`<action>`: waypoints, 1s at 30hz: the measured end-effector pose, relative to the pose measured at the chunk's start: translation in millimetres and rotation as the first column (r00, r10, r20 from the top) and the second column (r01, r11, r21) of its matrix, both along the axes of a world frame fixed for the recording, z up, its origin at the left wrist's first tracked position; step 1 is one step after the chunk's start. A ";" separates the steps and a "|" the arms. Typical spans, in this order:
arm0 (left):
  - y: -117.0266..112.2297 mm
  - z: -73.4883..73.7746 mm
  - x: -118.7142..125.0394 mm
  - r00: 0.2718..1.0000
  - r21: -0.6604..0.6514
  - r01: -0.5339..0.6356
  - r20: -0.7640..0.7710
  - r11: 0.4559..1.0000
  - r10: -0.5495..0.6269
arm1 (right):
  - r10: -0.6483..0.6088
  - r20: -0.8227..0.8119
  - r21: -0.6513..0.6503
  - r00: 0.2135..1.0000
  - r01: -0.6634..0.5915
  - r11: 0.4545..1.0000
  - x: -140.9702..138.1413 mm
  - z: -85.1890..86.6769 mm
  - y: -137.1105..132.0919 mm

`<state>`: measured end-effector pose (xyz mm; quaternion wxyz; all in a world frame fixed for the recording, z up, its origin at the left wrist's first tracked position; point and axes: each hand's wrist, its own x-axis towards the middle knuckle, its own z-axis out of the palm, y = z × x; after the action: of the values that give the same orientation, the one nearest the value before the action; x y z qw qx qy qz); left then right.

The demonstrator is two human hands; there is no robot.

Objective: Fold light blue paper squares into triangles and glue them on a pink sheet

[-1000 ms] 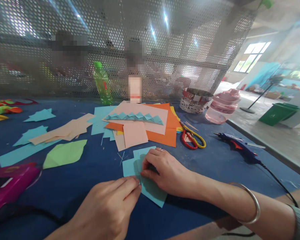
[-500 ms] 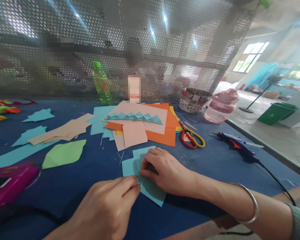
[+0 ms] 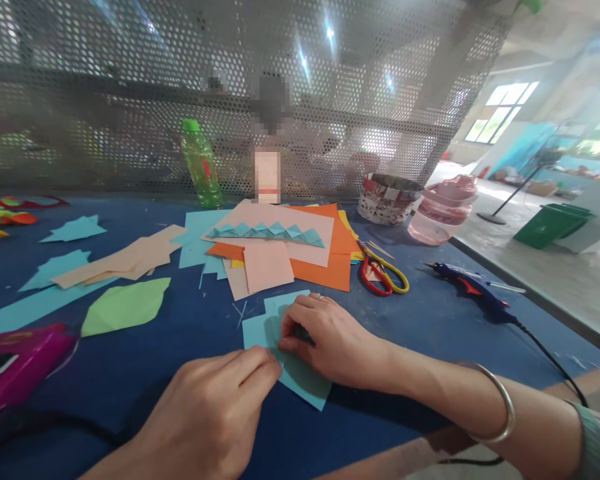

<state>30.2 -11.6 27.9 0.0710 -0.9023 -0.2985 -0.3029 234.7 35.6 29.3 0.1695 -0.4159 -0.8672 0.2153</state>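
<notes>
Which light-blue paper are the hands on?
The light-blue paper in front of the pink square, possibly layered: the left hand and right hand both touch it. The other light-blue pieces lie farther off, untouched.

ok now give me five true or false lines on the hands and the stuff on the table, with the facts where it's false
1. The left hand and the right hand are at the same blue paper. True.
2. The scissors have one red and one yellow handle loop. True.
3. The left hand has the scissors in its grip. False: they lie on the table, to the right of the orange paper.
4. The right wrist is bare. False: a bracelet circles it.
5. The leaf-shaped green paper lies apart from both hands. True.
</notes>
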 end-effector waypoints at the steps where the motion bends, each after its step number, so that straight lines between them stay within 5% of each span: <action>1: 0.3 -0.8 -0.7 1.000 0.015 0.002 -0.004 1.000 -0.002 | 0.002 0.000 -0.001 1.000 -0.002 1.000 0.3 0.3 0.2; 11: -0.9 -23.9 -5.1 0.996 -0.145 -0.046 -0.081 0.988 0.034 | 0.007 -0.024 0.008 1.000 -0.006 1.000 0.5 -1.2 -0.1; 30: 2.0 -23.5 -7.6 0.997 -0.224 -0.045 -0.074 0.974 0.029 | -0.040 -0.089 -0.082 0.995 0.032 0.996 8.4 -0.5 4.7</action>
<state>22.6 -9.6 4.3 -0.0158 -0.9089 -0.3450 -0.2336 243.1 40.3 28.7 0.1957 -0.4278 -0.8416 0.2654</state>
